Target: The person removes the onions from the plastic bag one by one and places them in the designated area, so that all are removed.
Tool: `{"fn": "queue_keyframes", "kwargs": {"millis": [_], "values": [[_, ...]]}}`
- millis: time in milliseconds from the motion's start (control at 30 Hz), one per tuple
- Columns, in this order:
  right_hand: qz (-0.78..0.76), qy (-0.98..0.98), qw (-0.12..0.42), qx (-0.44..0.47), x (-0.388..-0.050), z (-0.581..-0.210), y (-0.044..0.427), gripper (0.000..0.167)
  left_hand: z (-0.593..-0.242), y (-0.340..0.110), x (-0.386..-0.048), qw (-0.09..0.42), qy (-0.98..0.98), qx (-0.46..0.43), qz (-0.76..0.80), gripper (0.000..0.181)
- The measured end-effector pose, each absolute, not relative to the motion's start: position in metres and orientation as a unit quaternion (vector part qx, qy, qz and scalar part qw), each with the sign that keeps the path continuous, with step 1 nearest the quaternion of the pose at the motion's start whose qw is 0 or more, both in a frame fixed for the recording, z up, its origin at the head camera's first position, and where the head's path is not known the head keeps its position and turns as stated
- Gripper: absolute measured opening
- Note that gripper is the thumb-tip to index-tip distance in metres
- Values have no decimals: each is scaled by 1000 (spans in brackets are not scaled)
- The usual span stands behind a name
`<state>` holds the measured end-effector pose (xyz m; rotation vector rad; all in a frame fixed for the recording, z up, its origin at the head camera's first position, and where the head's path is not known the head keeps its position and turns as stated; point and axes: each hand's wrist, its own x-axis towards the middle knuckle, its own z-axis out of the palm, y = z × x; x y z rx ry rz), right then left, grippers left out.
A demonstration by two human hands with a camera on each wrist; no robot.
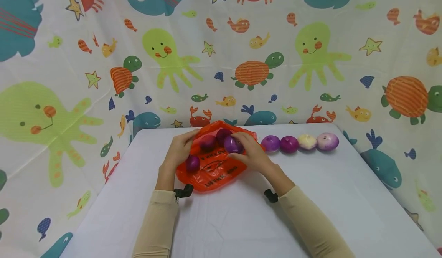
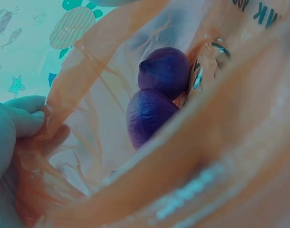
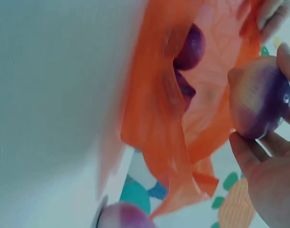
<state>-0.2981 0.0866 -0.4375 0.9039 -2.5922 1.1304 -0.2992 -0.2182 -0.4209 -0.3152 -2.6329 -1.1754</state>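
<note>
An orange-red plastic bag (image 1: pixel 221 169) with dark printing lies on the white table, its mouth held up. At its left side my left hand (image 1: pixel 179 148) pinches the edge; in the left wrist view the fingers (image 2: pixel 28 116) grip the thin plastic. My right hand (image 1: pixel 253 152) holds a purple onion (image 1: pixel 233 144) at the bag's mouth. In the right wrist view that onion (image 3: pixel 259 97) shows a pale patch and sits between thumb and fingers. Two purple onions (image 2: pixel 165 71) touch inside the bag. Another dark onion (image 1: pixel 192 163) shows near my left wrist.
To the right of the bag, several onions stand in a row: a purple one (image 1: pixel 271 143), a darker one (image 1: pixel 289 144), a whitish one (image 1: pixel 307 142) and a pale purple one (image 1: pixel 328 141). A curtain (image 1: pixel 221 70) with sea animals hangs behind the table (image 1: pixel 310 204).
</note>
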Motion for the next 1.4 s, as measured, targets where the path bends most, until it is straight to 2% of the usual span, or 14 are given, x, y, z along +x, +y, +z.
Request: {"fn": "queue_keyframes", "kwargs": {"millis": [600,967,1400], "values": [[367,-881,116,277,-301,-430,123,73,-420,-219,-300,111,-901,-109,-405,41],[370,-885,116,257,-301,-426,146,71,-420,-218,-300,113,-901,-109,-404,41],[341,-905,125,223,-301,-426,176,76,-422,-218,-300,105,-901,-103,-408,41]]}}
